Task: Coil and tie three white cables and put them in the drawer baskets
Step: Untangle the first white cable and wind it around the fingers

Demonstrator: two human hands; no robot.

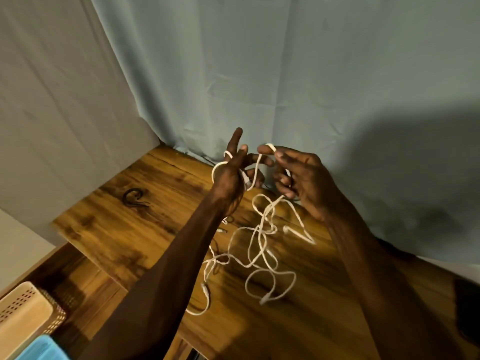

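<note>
Both hands are raised above a wooden table. My left hand has a white cable looped around its spread fingers and palm. My right hand pinches the same cable at a bend between thumb and forefinger, close beside the left fingertips. From the hands the cable drops into a loose tangle of white cables lying on the table below, with plug ends showing at its lower left and lower middle. How the strands divide among the cables cannot be told.
A beige perforated basket and a blue basket sit in the open drawer at lower left. A dark curved knot mark shows in the wood. Grey-blue cloth hangs behind the table.
</note>
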